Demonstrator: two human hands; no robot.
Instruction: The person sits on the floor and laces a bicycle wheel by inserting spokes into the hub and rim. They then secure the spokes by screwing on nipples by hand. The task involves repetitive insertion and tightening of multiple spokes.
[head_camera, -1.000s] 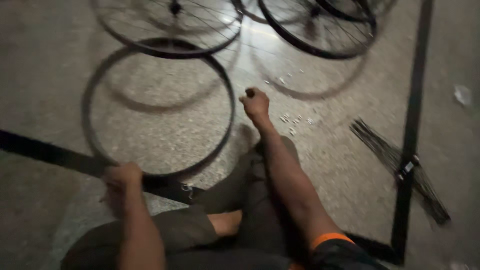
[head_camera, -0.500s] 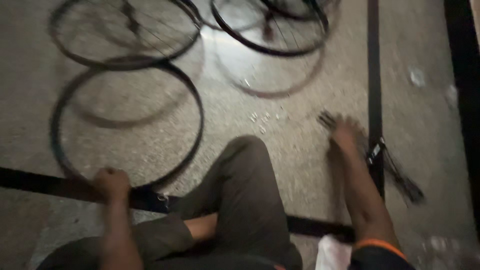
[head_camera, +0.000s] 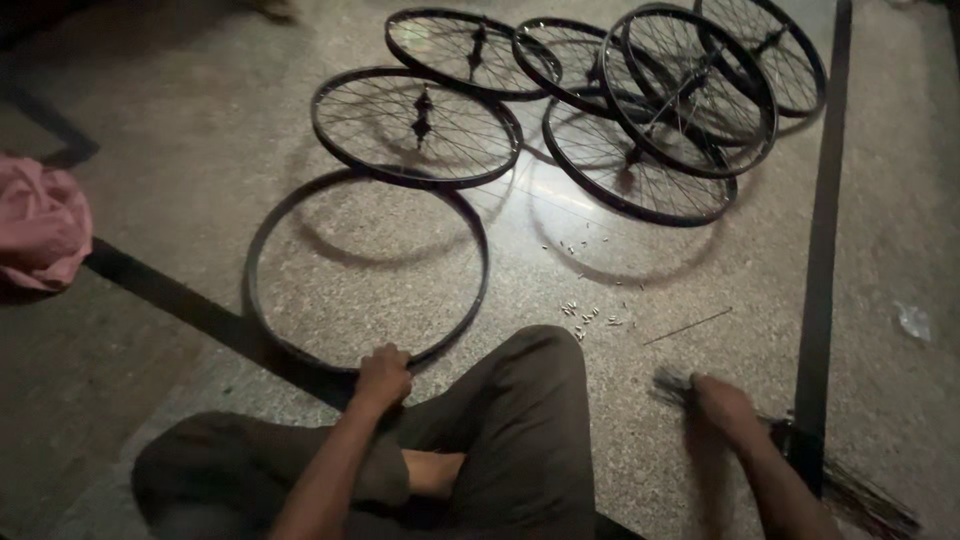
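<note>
The person sits cross-legged on the speckled floor (head_camera: 700, 290), and everything is best placed from the bare rim (head_camera: 366, 268), an empty black hoop lying flat just ahead of the knees. The left hand (head_camera: 383, 375) is closed over the near edge of that rim, gripping it. The right hand (head_camera: 722, 403), well off to the rim's right, rests on the head of a bundle of spokes (head_camera: 810, 460) lying on the floor; motion blur hides the fingers, so I cannot tell whether they have closed on any spoke. Between the rim and the bundle lie a scatter of small nipples (head_camera: 590, 316) and one loose spoke (head_camera: 688, 326). Beyond the rim's far edge are several laced wheels (head_camera: 415, 126), overlapping one another. To its left, a pink cloth (head_camera: 40, 225) sits crumpled. Drawing spokes well here seems to call for pinching just a few at the head end and sliding them out along their length, so the rest stay bundled and none bend. Keeping the left hand's hold firm should stop the rim skating on the polished floor, and sweeping the arm wide of the nipples would avoid scattering them.
</note>
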